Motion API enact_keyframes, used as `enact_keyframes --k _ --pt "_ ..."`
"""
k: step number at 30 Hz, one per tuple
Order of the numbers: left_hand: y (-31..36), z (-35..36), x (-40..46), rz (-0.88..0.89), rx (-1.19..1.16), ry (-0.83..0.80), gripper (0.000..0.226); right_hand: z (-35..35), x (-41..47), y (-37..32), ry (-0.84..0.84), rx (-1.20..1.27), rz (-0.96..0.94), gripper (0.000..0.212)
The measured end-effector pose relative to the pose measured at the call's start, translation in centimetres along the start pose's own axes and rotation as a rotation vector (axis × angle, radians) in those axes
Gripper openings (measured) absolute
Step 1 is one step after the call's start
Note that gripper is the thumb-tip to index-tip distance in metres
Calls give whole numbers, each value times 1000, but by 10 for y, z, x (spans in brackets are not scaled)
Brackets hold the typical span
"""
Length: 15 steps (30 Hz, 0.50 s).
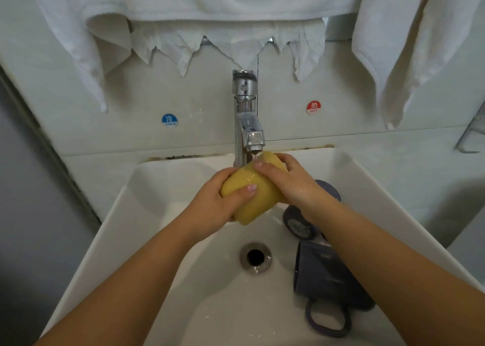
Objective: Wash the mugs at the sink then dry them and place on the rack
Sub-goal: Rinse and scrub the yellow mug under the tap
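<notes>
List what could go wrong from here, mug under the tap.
1. Both hands, left and right, look wet where they hold the yellow mug; it could slip and fall onto the dark mugs lying in the sink.
2. The mug sits close under the faucet; its rim might knock the spout.
3. Water hitting the mug's side could splash over the sink edge.

The sink sits below the wall, with the tap rising at its back middle and the drain in the basin floor nearer the viewer. Both hands hold a mug tilted over the basin under the spout, the left hand on its left, the right hand on its right. Two other mugs lie in the basin right of the drain, one behind the other, and towels hang on the wall above the tap
</notes>
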State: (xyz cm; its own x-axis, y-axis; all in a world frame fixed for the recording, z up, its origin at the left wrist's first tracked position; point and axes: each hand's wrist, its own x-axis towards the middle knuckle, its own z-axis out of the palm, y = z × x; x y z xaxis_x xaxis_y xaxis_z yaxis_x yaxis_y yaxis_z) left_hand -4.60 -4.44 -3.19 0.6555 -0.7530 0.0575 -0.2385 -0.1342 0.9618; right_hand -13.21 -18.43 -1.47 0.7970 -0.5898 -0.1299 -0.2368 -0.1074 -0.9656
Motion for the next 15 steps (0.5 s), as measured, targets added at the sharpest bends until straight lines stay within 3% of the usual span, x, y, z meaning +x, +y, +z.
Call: enact_keyframes --k 3,6,8,11,15 --pt "0 2 -1 -170 -121 -71 45 -4 -5 1 -90 -66 -106 39" --pt "-5 -5 2 -322 -140 -155 62 6 0 0 9 -104 -79 23" --pt "-5 -15 3 -339 -31 -179 64 14 5 -2 93 -206 -58 35" --pt "-3 -17 3 -225 128 -158 59 25 11 -5 152 -359 -29 54" --pt "-6 -1 1 -79 495 -61 77 28 16 -5 153 -451 -29 65"
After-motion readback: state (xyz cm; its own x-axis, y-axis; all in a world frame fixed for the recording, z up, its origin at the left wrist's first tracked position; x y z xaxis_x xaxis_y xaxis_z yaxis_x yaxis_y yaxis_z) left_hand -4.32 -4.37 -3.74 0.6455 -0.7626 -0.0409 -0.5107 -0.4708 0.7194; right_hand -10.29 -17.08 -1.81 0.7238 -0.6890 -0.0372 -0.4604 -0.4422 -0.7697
